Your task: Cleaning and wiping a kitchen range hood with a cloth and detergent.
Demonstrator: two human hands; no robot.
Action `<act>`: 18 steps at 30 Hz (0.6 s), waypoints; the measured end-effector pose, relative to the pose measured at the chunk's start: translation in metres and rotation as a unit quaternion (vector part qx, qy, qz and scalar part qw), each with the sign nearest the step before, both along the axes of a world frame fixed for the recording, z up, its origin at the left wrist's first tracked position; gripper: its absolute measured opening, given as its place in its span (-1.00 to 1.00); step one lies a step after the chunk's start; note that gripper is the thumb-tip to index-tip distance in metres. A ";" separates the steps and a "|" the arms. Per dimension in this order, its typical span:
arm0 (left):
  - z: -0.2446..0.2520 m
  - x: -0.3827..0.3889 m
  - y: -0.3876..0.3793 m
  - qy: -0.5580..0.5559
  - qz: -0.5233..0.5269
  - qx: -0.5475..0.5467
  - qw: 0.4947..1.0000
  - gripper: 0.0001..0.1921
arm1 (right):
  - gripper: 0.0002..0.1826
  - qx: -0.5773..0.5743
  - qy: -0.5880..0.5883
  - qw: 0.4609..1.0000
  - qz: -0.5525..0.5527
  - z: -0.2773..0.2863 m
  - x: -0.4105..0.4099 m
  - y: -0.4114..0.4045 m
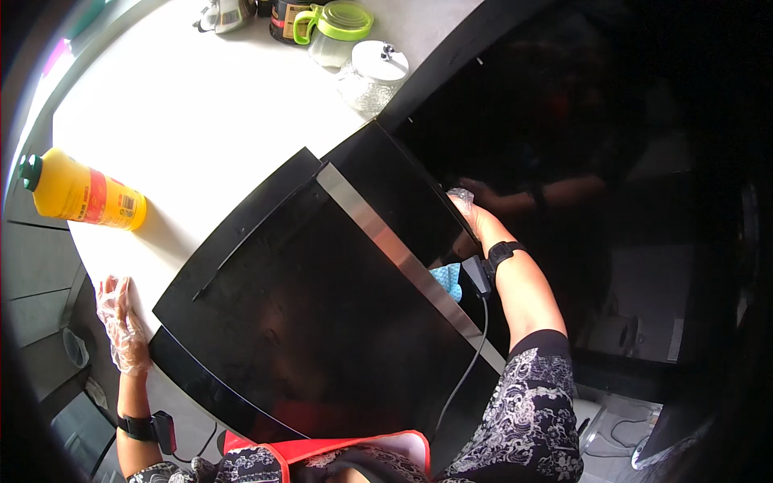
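My left hand (122, 323), in a clear plastic glove, rests at the edge of the white countertop (181, 145) with its fingers extended and nothing in them. A yellow bottle (90, 190) with a green cap stands on the counter just beyond it. Across the black glossy appliance (290, 314) reaches my right arm. My right hand (464, 205), also gloved, is at the border between two black panels, its fingers partly hidden. Near that wrist a blue patterned cloth (447, 281) shows beside the metal strip (392, 250); whether my hand touches it is unclear.
A tall black glossy panel (561, 139) stands on the right. At the counter's back are a lidded glass jar (372, 75), a green-lidded glass pitcher (334, 36), a dark labelled container (288, 21) and a metal pot (226, 15). A cable (468, 374) hangs from my right wrist device.
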State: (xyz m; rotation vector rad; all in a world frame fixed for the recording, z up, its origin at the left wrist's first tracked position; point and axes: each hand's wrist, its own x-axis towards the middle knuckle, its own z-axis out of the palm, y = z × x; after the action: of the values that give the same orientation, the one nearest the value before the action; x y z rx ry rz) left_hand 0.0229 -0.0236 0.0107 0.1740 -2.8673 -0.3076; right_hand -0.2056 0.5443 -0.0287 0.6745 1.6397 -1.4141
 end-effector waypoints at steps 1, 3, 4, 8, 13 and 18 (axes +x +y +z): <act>0.000 0.000 0.001 -0.001 -0.002 0.001 1.000 -0.65 | -0.68 0.002 0.007 1.000 -0.014 -0.009 0.000 0.009; -0.003 0.000 0.001 -0.005 0.011 0.004 1.000 -0.64 | -0.68 0.018 0.012 0.999 -0.033 -0.020 0.010 0.033; -0.005 0.000 -0.004 0.002 -0.027 -0.036 0.999 -0.64 | -0.68 0.030 0.010 0.999 -0.036 -0.022 0.017 0.046; 0.000 0.003 -0.003 0.004 -0.005 -0.024 1.000 -0.64 | -0.68 0.126 -0.022 0.992 0.017 -0.012 0.059 0.087; -0.004 0.003 -0.004 0.004 0.008 -0.020 1.000 -0.65 | -0.68 0.156 -0.019 0.986 0.048 0.012 0.080 0.082; -0.012 0.005 -0.010 -0.017 0.039 -0.031 0.999 -0.66 | -0.67 0.046 0.022 0.998 -0.032 -0.014 0.015 0.038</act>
State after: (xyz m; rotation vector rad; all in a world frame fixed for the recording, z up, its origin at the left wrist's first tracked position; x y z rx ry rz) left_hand 0.0276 -0.0331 -0.0018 0.2818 -2.8897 -0.2033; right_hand -0.1910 0.5828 -0.0424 0.7598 1.7406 -1.4148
